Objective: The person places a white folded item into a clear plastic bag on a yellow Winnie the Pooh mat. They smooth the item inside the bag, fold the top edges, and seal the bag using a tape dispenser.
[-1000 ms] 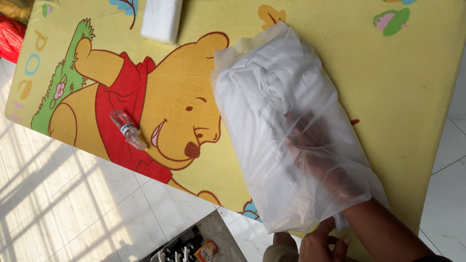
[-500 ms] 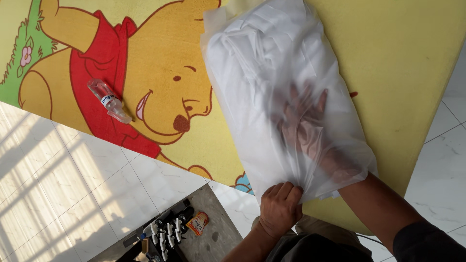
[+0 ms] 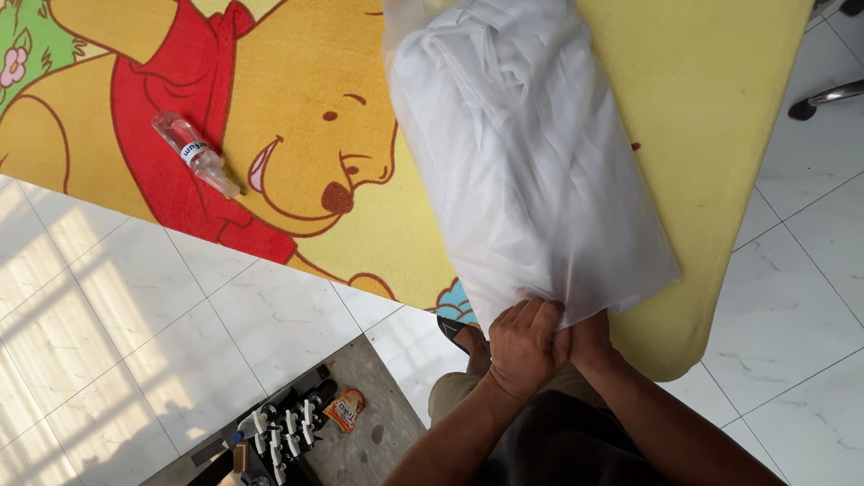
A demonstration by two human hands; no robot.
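Together, the left hand (image 3: 525, 346) and right hand (image 3: 585, 337) pinch the open end of the plastic bag (image 3: 531, 162) of white cloth.

I have only 1 view, from the camera on the person's head. It looks steeply down, quite near, at the yellow cartoon mat (image 3: 720, 117), the tiled floor (image 3: 135, 324), and both hands at the lower edge.

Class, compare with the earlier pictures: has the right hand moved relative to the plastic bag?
Yes. The right hand was inside the plastic bag earlier; now it is out at the bag's near open end, beside the left hand.
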